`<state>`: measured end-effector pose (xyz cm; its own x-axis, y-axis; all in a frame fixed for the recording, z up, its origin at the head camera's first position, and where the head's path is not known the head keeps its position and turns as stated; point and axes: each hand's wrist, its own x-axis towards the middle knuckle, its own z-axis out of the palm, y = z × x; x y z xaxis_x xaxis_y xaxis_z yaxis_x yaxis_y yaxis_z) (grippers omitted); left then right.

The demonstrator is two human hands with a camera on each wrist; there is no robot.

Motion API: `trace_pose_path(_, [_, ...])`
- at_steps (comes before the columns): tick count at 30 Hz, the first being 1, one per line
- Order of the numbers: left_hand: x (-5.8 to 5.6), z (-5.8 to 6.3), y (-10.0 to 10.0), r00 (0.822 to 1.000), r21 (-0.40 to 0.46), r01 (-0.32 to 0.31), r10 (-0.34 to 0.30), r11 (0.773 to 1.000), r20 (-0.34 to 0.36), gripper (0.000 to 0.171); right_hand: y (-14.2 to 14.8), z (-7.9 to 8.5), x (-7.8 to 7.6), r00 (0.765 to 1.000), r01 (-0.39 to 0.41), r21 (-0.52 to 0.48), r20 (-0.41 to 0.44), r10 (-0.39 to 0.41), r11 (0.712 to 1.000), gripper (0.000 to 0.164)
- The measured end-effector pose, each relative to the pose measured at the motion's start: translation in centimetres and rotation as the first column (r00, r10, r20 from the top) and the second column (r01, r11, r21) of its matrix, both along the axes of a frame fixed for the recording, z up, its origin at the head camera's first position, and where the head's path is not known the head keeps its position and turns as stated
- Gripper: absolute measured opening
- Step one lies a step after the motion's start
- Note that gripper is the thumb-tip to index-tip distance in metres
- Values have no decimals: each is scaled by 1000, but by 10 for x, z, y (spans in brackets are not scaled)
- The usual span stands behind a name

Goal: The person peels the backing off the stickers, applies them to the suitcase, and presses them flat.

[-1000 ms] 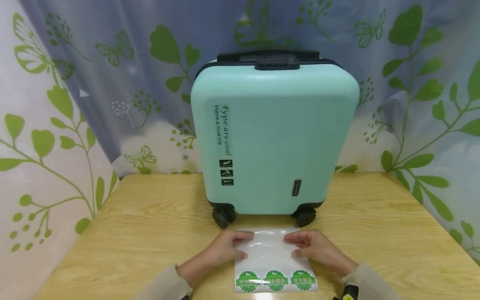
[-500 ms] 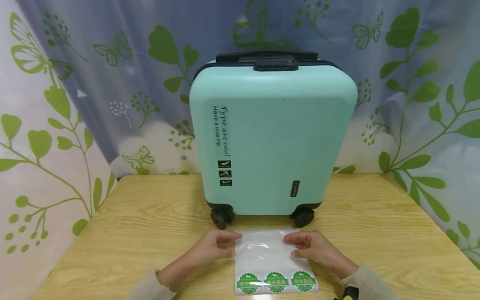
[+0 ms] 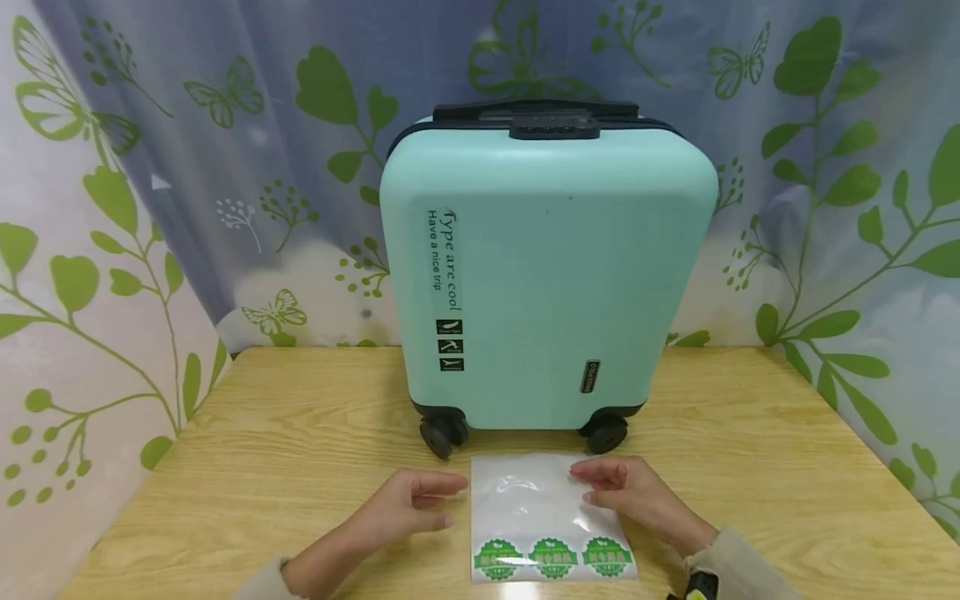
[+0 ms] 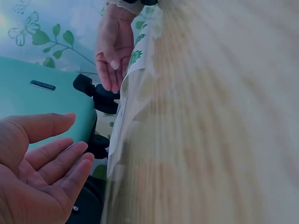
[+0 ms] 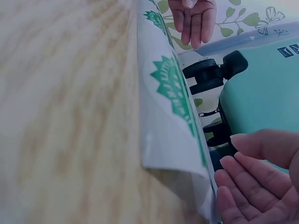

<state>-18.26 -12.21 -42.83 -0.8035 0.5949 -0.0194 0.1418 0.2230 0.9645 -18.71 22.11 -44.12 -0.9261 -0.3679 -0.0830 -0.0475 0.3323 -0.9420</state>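
Observation:
A glossy white sticker sheet lies on the wooden table, three green round stickers along its near edge. My left hand is just left of the sheet, apart from it, thumb and fingers spread with nothing between them; the left wrist view shows the bare palm and relaxed fingers. At the sheet's right edge my right hand overlaps it in the head view, fingers loosely extended. From the right wrist, the thumb and fingers appear beside the sheet, holding nothing. The sheet's right near corner lifts slightly.
Behind the sheet a mint-green suitcase stands upright on black wheels, its black handle on top. The wooden table extends to both sides. A leaf-and-butterfly patterned curtain backs the scene.
My left hand has drawn away leftward from the sheet, off its left edge. The right hand stays nearly where it was; the sheet has barely moved.

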Motion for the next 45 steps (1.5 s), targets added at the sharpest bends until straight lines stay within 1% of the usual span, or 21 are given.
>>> trace_pose_path(2, [3,0,-2,1000,1,-1,1,1000,0,43,-1,1,0,1000,-5,-7,1,5,1000,40])
trace_pose_path(5, [7,1,-4,1000,-2,-10,10,1000,20,43,-3,6,3,1000,-24,-11,7,24,1000,39])
trace_pose_path(9, [11,0,-5,998,-11,-23,24,1000,60,43,-8,13,8,998,-63,-25,8,64,998,38])
trace_pose_path(14, [17,0,-7,996,3,-32,32,999,81,45,-18,16,15,993,-116,-62,5,116,991,37])
trace_pose_path(18, [22,-2,-9,994,12,-41,39,999,102,46,-30,19,22,987,-162,-83,-6,162,983,35])
trace_pose_path(21, [26,-4,-11,989,20,-50,47,999,141,46,-39,21,28,982,-189,-88,-3,190,978,33])
trace_pose_path(25, [32,-4,-11,977,37,-69,60,997,205,46,-50,25,38,975,-223,-91,1,224,971,32])
trace_pose_path(27, [35,-3,-11,974,45,-75,63,996,217,46,-55,26,42,969,-246,-98,-10,246,964,31])
trace_pose_path(30, [38,-2,-9,975,53,-74,61,996,215,44,-61,25,47,962,-274,-108,-36,272,956,31])
trace_pose_path(32, [40,-2,-7,975,49,-71,59,996,212,43,-64,24,48,961,-276,-96,-47,273,956,31])
trace_pose_path(38, [46,-3,-3,973,40,-68,58,997,225,42,-68,17,47,958,-284,-61,-64,280,957,34])
trace_pose_path(41, [48,-5,-2,964,53,-69,53,996,260,42,-69,13,46,956,-290,-67,-58,286,955,35])
trace_pose_path(45, [50,-5,0,945,75,-85,56,994,322,42,-72,9,47,958,-286,-81,-34,284,955,35])
